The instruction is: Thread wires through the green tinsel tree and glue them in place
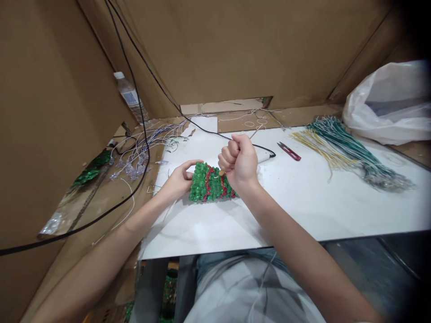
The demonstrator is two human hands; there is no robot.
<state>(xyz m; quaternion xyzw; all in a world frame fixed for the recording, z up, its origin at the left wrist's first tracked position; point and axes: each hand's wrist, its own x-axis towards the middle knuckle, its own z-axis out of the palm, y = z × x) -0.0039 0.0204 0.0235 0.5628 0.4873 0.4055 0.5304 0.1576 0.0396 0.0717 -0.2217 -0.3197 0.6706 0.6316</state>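
Observation:
A green tinsel ornament (200,181) with red wavy bands lies on the white board, shaped like a small tree. My left hand (183,179) grips its left end between thumb and fingers. Over its right part, my right hand (239,163) is closed in a fist. A small tan end (221,172) pokes out below the curled fingers, and a thin rod or wire shows above the fist; the rest of what I hold is hidden. Just behind that hand lies a white-handled tool (265,157) with a black cord, partly covered.
Red thread snips (289,151) lie to the right. Beyond are yellow wires (325,150) and a green wire bundle (353,148), beside a white plastic bag (387,103). Loose light wires (134,163) and a bottle (131,96) stand left. A black cable (146,148) hangs across. Cardboard walls surround the board.

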